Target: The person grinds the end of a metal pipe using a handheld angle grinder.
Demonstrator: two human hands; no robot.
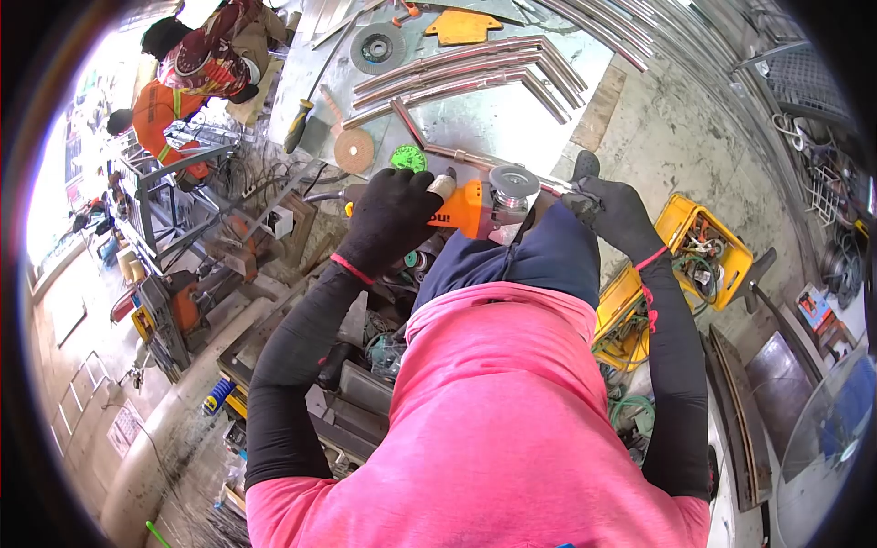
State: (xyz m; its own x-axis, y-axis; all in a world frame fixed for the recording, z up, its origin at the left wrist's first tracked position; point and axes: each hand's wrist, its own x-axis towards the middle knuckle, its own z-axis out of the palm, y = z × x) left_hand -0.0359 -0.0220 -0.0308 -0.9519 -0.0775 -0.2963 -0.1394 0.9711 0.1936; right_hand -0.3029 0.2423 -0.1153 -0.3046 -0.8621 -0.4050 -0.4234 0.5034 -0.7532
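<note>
My left hand [395,212], in a black glove, is wrapped around the rear body of an orange angle grinder [461,210]. The grinder's grey disc [514,181] faces up, right over a bent metal tube [457,153]. My right hand [614,212], also gloved, is closed around the right end of that tube, its thumb pointing away from me. The tube lies across the near edge of a metal-topped table [475,119], close in front of my lap. Several similar bent tubes [457,78] lie side by side farther back on the table.
On the table are a flap disc [377,47], a brown disc [353,151], a green disc [408,159], a yellow-handled tool [298,126] and a yellow plate [462,27]. Yellow crates [708,247] stand right. Two people [206,64] work at far left near a metal frame [155,196].
</note>
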